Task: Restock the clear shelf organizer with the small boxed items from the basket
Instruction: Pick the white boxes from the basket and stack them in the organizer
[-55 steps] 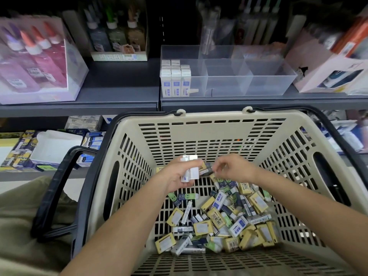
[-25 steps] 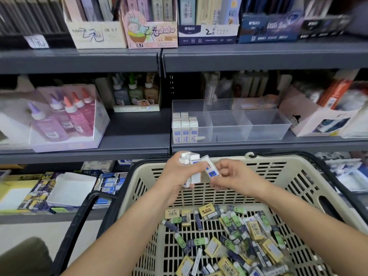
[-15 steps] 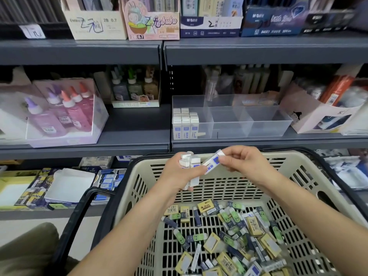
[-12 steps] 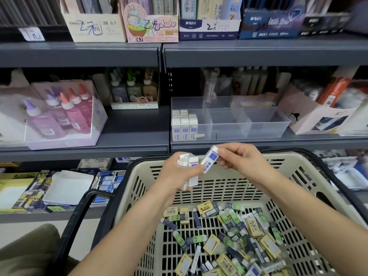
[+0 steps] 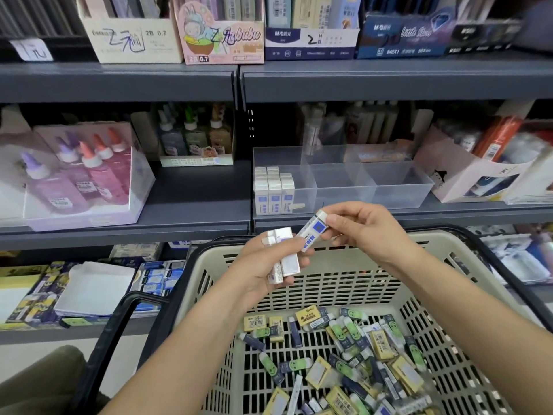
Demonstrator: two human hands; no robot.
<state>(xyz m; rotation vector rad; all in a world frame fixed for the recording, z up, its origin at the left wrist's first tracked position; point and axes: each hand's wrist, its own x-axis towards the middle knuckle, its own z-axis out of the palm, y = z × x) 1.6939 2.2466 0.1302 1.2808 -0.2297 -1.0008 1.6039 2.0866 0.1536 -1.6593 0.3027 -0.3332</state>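
Note:
My left hand (image 5: 263,265) grips a small stack of white boxes (image 5: 284,256) upright above the beige basket (image 5: 449,259). My right hand (image 5: 362,226) pinches one white box with a blue label (image 5: 312,230), its lower end touching the stack. The clear organizer (image 5: 389,187) stands on the middle shelf just beyond my hands. Its left compartment holds several white boxes (image 5: 273,193) standing in rows; the other compartments look bare. Many loose small boxes (image 5: 353,351) in yellow, green and blue lie on the basket floor.
A case of pink and purple glue bottles (image 5: 77,175) stands at the shelf's left. A white and pink carton (image 5: 478,175) sits right of the organizer. Display boxes (image 5: 218,31) line the upper shelf. The basket's black handle (image 5: 116,330) hangs at its left.
Both hands have risen from the basket floor toward the shelf. My right hand picked a blue-label box and has brought it against the stack in my left hand.

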